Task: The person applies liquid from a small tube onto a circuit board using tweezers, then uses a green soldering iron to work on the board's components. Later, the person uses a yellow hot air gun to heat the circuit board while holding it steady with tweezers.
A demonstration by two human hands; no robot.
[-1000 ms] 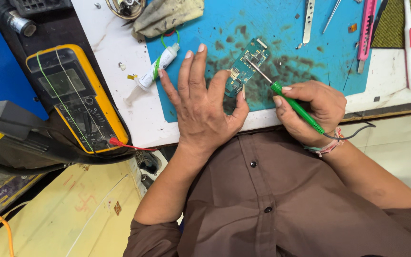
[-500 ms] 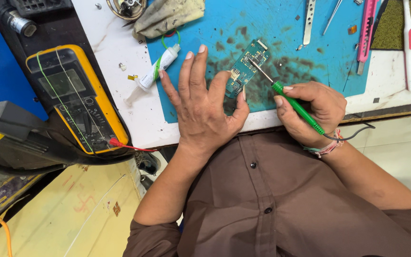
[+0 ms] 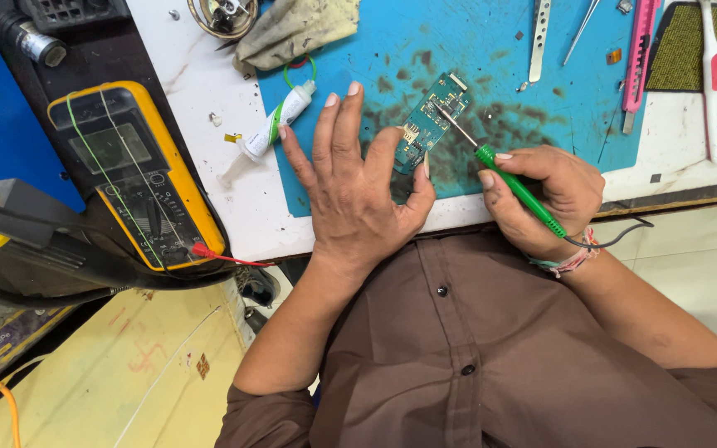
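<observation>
A small green circuit board (image 3: 430,121) lies on a stained blue work mat (image 3: 491,50). My left hand (image 3: 357,192) rests flat on the mat with fingers spread, its thumb and forefinger touching the board's near end. My right hand (image 3: 546,197) grips a green-handled soldering iron (image 3: 514,184) like a pen. The iron's metal tip touches the middle of the board. Its black cable runs off past my right wrist.
A yellow multimeter (image 3: 136,172) with a red lead lies at the left. A white tube with a green cap (image 3: 272,126) sits beside my left hand, under a dirty cloth (image 3: 294,28). Tweezers (image 3: 539,36), a pink knife (image 3: 636,55) and a white toothbrush (image 3: 712,76) lie at the right.
The soldering iron tip has shifted slightly along the board. My left hand stays in place, holding the board steady.
</observation>
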